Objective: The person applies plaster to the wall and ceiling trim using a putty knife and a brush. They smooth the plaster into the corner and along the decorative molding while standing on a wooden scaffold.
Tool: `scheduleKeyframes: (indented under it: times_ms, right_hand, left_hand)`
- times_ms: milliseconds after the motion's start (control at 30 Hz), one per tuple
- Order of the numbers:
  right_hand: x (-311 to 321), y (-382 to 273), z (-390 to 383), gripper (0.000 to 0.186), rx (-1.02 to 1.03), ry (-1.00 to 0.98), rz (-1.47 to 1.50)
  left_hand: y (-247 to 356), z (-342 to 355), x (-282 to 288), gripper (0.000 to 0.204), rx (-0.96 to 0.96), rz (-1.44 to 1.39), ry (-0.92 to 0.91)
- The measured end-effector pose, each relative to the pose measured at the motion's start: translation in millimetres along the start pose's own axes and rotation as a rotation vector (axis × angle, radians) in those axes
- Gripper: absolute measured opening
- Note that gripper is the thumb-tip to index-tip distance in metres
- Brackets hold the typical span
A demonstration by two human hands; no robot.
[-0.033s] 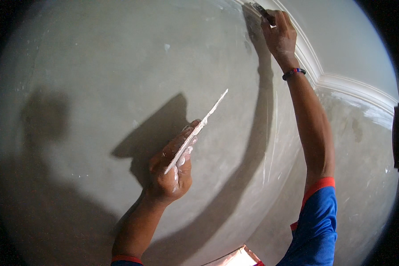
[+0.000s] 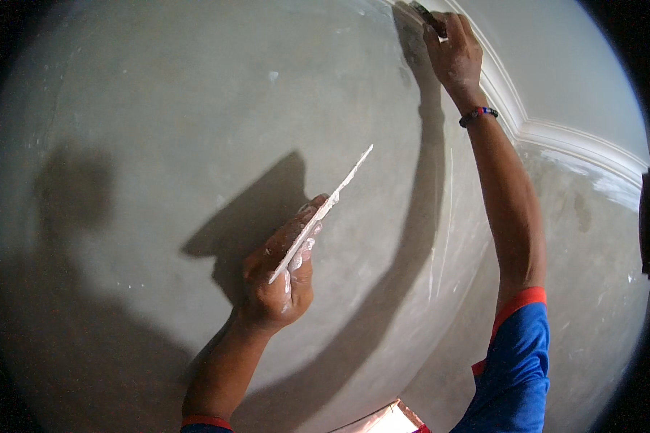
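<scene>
My left hand (image 2: pixel 278 278) is closed around a thin flat plate (image 2: pixel 336 193), seen almost edge-on. White paste coats the plate's edge and smears my fingers. Up at the top right, my right hand (image 2: pixel 456 54) grips a dark-handled tool (image 2: pixel 430 18) against the top of the grey wall (image 2: pixel 325 94), beside the white cornice (image 2: pixel 509 105). The tool's working end is hard to make out, so I cannot tell its exact kind. A beaded bracelet (image 2: pixel 478 115) circles my right wrist.
The white ceiling (image 2: pixel 570 72) meets the cornice at upper right. A second wall (image 2: pixel 578 252) joins at the corner, with white patches (image 2: pixel 614 184) below its cornice. A dark object (image 2: pixel 647 224) stands at the right edge. Something bright with a brownish rim (image 2: pixel 386 421) shows at the bottom.
My right hand with the tool has shifted very slightly upward. The left hand and its plate are practically unmoved.
</scene>
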State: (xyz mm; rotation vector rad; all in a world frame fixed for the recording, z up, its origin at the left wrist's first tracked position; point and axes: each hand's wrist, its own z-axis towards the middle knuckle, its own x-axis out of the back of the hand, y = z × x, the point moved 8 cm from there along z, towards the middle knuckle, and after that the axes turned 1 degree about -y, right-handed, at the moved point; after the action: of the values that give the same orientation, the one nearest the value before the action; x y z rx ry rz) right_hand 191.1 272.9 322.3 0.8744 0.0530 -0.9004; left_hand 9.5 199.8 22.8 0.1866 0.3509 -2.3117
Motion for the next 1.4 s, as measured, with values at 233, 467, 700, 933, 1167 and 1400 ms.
scheduleKeyframes:
  times_ms: [233, 467, 700, 933, 1167, 1400]
  right_hand:
    - [-7.3, 12.5, 4.1, 0.020, 0.014, -0.098, -0.177]
    - [14.8, 41.3, -11.8, 0.022, -0.119, -0.075, -0.064]
    - [-1.9, 22.5, 17.3, 0.023, -0.133, -0.112, -0.025]
    - [-9.0, 31.6, 12.7, 0.025, -0.030, -0.166, -0.176]
    - [21.0, 82.2, -16.4, 0.029, -0.135, -0.149, -0.118]
    - [17.1, 34.7, 24.1, 0.025, -0.324, -0.053, 0.284]
  left_hand:
    - [-0.6, -7.6, -3.3, 0.034, -0.022, -0.104, -0.060]
    - [-3.8, -8.7, -5.3, 0.039, -0.016, -0.195, -0.090]
    - [-1.7, -8.1, -7.8, 0.040, -0.050, -0.161, -0.103]
    - [-5.1, -7.7, -10.5, 0.039, -0.032, -0.178, -0.108]
    - [8.7, 3.6, -13.6, 0.024, -0.067, -0.087, -0.066]
    - [11.6, 3.5, -21.7, 0.043, -0.073, -0.215, -0.074]
